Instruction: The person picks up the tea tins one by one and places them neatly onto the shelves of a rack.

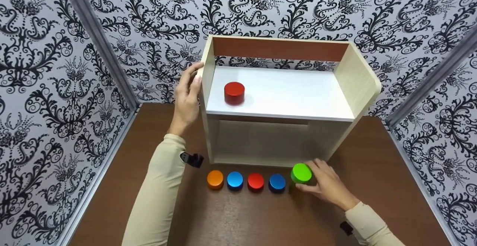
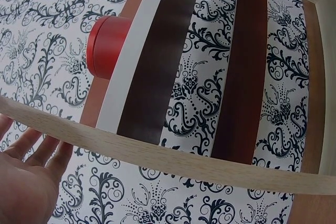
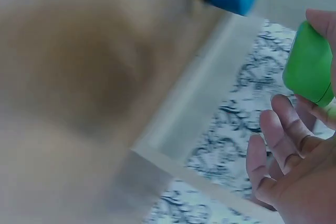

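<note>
Nearest you on the table: row of upright cylinders, orange, light blue, red, dark blue. Green cylinder is at the right end of that row, pinched between thumb and index of your right hand; the other fingers are spread and off it in the right wrist view. Looks lifted off the table to me, though its base isn't clear in the head view. Watch that pinch: two contact points on a smooth-looking wall, so it could pivot or slip if you squeeze off-centre. Dark blue is just beside green; a leftward swing kept low would knock it and maybe the rest of the row. Your knuckles are also near the foot of the shelf unit, easy to bump if you reach straight ahead. Farther up, your left hand has relaxed fingers resting against the outside of the left side panel, not wrapped round it: steadying only, so a hard push could skew the unit. Beyond that, another red cylinder stands on the white shelf, left part; a jolt or tilt could slide it.
</note>
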